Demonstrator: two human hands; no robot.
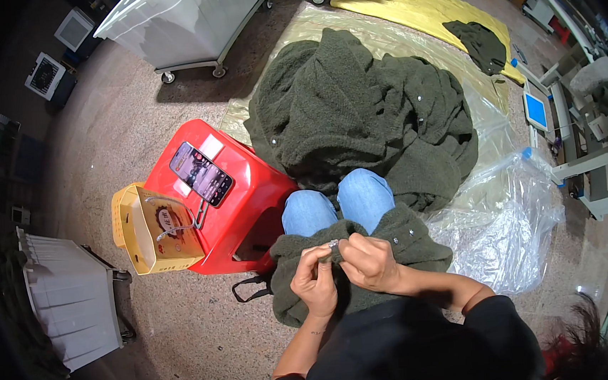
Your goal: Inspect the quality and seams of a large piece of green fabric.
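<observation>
Across my lap lies a dark green knit garment (415, 242) with a few small shiny buttons. My left hand (315, 285) pinches a fold of it between thumb and fingers. Close beside it, fingertips nearly touching, my right hand (368, 262) is closed too; what its fingers hold is too small to make out. A small shiny button (334, 244) shows at the fingertips between both hands. Beyond my knees a large heap of dark green knit garments (355, 107) rests on clear plastic sheeting (501, 239).
To my left stands a red plastic stool (247, 187) bearing a phone (201, 174) with its screen lit. A yellow basket (157, 234) hangs at its side. Grey wheeled bins (184, 28) stand ahead and at left. Metal machine stands (591, 160) line the right.
</observation>
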